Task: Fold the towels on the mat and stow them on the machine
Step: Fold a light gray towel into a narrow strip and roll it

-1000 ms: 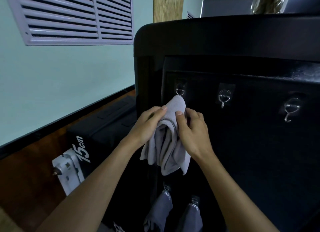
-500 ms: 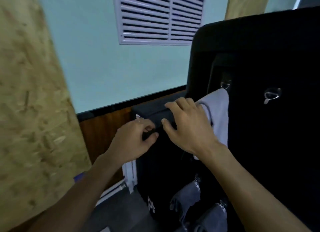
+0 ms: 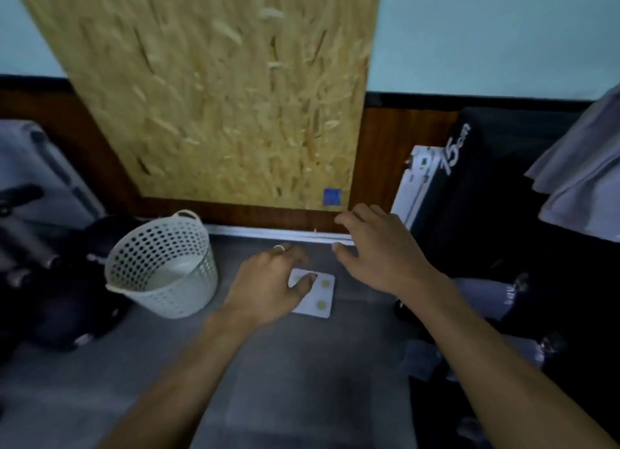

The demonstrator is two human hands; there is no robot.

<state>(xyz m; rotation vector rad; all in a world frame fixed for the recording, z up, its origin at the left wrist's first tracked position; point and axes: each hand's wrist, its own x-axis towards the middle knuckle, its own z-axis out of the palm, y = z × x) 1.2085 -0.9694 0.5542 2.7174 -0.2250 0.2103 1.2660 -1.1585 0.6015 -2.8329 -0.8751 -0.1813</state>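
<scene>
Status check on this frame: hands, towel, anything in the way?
Left hand loosely curled, empty. Right hand open, empty. Grey towel hangs at right on the black machine. White basket stands on the floor, left of both hands.

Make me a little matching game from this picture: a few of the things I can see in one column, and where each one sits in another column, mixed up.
Things:
1. white perforated basket
2. grey towel
3. small white card with yellow dots
4. blue square sticker

Places:
A. on the wood-chip board, at its lower right corner
B. hanging at the right edge of the view, on the black machine
C. on the grey floor, partly under the left hand
D. standing on the floor, left of both hands

Pairs: 1-D, 2-B, 3-C, 4-A
</scene>
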